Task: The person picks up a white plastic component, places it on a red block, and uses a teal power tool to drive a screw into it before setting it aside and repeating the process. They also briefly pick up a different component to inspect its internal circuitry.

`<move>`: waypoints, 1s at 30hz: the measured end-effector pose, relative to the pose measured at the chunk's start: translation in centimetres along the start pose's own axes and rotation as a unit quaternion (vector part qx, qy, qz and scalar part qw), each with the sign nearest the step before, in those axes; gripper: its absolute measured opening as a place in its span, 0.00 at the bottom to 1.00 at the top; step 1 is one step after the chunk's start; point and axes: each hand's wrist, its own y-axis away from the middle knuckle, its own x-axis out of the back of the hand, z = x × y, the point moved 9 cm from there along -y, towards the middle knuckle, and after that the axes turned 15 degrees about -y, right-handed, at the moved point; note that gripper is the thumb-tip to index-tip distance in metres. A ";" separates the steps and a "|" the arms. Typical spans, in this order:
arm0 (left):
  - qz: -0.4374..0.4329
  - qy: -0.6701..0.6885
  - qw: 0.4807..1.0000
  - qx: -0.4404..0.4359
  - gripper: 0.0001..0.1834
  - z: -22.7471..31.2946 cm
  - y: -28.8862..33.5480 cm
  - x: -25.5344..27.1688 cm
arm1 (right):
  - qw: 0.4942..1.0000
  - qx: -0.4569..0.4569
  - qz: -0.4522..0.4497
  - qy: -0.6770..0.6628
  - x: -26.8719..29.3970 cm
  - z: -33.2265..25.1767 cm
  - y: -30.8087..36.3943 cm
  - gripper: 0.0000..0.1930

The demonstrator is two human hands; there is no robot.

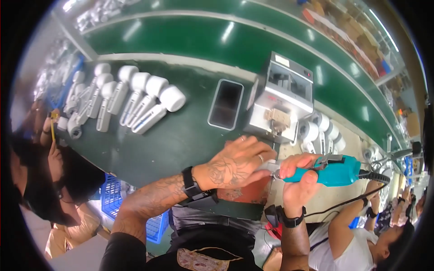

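My right hand grips a teal electric screwdriver, held level with its black cable trailing off to the right. The driver's tip points left, toward my left hand. There the fingers are bent around a small white plastic piece, mostly hidden by them, so its full shape cannot be made out. Both hands meet over the near edge of the green bench, above a reddish-brown mat. Just beyond them stands a grey metal box-shaped machine with a clear window on top.
White round-headed devices with long handles lie in rows at the back left. More white devices sit right of the machine. A phone lies left of it. A blue crate stands below the bench. Co-workers sit on both sides.
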 end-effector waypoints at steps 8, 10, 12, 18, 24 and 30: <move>0.053 -0.060 0.994 -0.075 0.24 4.0 4.6 3.9 | 0.985 0.105 0.049 -0.128 1.2 -7.7 0.8 0.29; 0.051 -0.090 0.995 -0.005 0.25 1.5 5.7 5.4 | 0.982 0.138 0.096 -0.083 3.5 -9.2 1.6 0.30; 0.057 -0.146 0.982 0.106 0.26 -2.3 7.2 7.4 | 0.974 0.156 0.151 -0.068 6.6 -9.9 2.6 0.33; 0.053 -0.244 0.917 0.311 0.25 -11.9 12.4 9.6 | 0.981 0.156 0.118 0.016 8.9 -8.0 -0.2 0.32; 0.106 -0.218 0.946 0.217 0.22 -4.6 3.6 10.5 | 0.971 0.200 0.114 0.070 10.5 -7.6 -2.8 0.31; 0.031 -0.058 0.986 -0.153 0.14 7.0 -6.9 -2.1 | 0.934 0.272 0.165 0.161 13.7 -8.1 -1.1 0.36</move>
